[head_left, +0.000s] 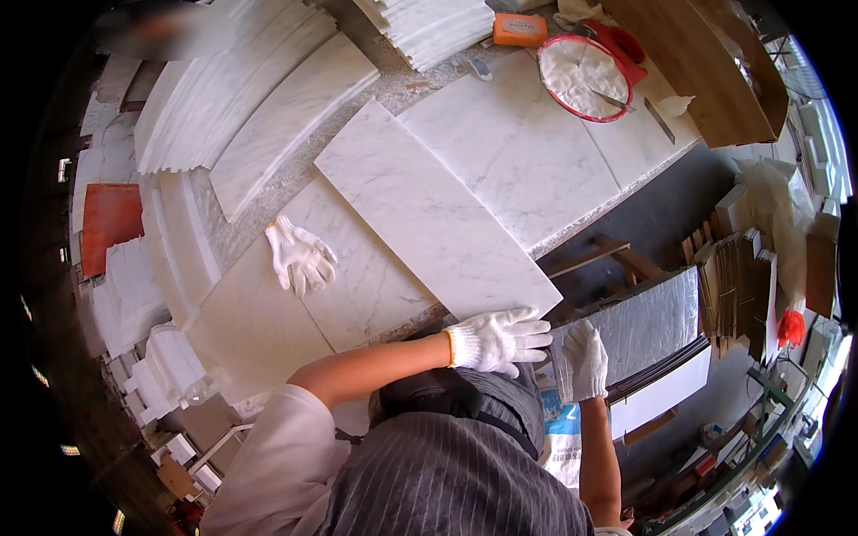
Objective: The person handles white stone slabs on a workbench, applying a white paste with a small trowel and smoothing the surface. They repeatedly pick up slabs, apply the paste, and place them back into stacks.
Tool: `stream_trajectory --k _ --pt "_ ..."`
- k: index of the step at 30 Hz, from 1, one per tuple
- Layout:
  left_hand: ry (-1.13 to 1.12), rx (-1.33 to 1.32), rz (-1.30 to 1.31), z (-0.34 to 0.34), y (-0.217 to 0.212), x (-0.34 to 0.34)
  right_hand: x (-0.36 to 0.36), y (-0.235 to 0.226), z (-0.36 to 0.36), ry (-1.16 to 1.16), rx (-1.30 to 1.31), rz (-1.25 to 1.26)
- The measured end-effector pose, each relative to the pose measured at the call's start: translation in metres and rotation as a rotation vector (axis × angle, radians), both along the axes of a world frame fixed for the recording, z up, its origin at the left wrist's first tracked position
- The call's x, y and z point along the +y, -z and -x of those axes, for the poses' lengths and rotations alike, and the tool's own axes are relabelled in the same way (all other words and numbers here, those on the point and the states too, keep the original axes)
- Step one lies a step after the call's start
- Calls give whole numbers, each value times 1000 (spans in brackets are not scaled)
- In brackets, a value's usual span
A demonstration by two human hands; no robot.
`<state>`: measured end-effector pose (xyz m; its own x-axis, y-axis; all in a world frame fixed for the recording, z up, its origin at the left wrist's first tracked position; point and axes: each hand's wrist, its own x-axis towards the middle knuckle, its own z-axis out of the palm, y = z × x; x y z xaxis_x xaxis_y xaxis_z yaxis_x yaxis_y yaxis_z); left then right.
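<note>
Both my hands wear white knitted gloves. My left hand (500, 341) is at the near end of a long white marble slab (438, 210) with grey veins, palm down and fingers stretched apart. Its fingertips overlap the slab's near edge; whether they press on it I cannot tell. That slab lies askew on top of other marble slabs, and its near end juts past the bench edge. Just to the right, my right hand (584, 362) rests against the end of a stack wrapped in clear film (639, 326), fingers extended. A loose white glove (299, 256) lies on the slabs to the left.
At the far right stand a red-rimmed bucket of white paste (585, 78) and a wooden box (715, 67). An orange box (520, 30) sits nearby. Stacked marble strips (237, 76) fill the far left. A blue-and-white bag (561, 438) is by my right forearm; cardboard pieces (733, 286) stand right.
</note>
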<state>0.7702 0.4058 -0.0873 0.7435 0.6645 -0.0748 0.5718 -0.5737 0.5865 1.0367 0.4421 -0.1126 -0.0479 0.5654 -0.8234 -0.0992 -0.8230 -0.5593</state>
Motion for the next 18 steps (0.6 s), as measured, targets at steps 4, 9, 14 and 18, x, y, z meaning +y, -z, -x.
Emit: stream_trajectory --k 4,9,14,18 --pt "-145 78 -294 92 0 -47 -6 2 -14 -222 19 60" --pt "-779 574 -233 181 -3 -60 9 -4 19 -384 102 42" --pt "-471 372 15 89 -2 -58 44 -2 51 -274 149 -265" --pt "-357 32 -173 54 -49 -44 97 -14 46 -279 -86 -446"
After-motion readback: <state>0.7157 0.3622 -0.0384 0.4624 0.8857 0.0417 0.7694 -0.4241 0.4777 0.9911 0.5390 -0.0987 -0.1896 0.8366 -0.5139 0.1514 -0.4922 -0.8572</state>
